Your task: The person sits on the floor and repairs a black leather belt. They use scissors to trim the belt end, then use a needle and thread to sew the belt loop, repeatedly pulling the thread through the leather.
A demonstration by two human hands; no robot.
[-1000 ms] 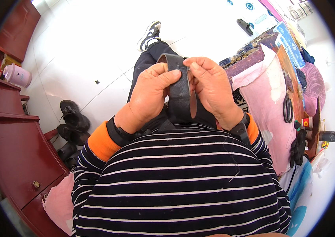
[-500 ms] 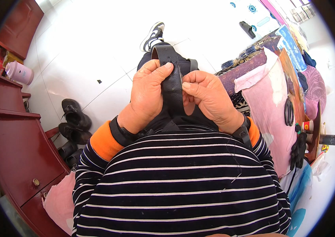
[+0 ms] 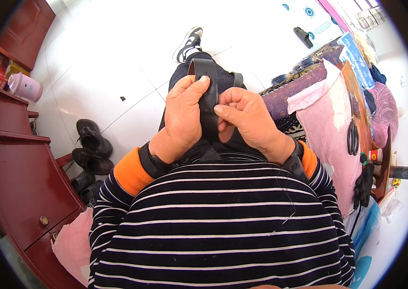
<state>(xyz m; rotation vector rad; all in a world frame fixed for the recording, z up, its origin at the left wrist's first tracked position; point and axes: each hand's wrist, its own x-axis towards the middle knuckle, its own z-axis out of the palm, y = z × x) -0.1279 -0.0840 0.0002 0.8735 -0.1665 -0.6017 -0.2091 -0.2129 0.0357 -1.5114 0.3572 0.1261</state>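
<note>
A black leather strap (image 3: 209, 103), shaped like a belt with a brown inner side, curves in a loop above my lap. My left hand (image 3: 183, 108) is closed round its left side, thumb pressed flat on the black face. At the opposite edge, my right hand (image 3: 247, 115) pinches with thumb and forefinger; its other fingers curl behind, near the brown underside. Whether something thin is also in that pinch is too small to make out. A loose dark thread (image 3: 288, 192) hangs across my striped shirt below the right wrist.
On my right, a pink cloth (image 3: 324, 139) covers a bench, with black-handled scissors (image 3: 352, 137) and a black glove (image 3: 363, 185) on it. Dark red drawers (image 3: 21, 188) stand on the left, beside black shoes (image 3: 91, 139). A pink canister (image 3: 25, 86) sits farther back.
My right thumb and forefinger have moved slightly left, onto the strap's edge. The strap has turned a little, showing its black face more squarely. My left hand keeps its hold.
</note>
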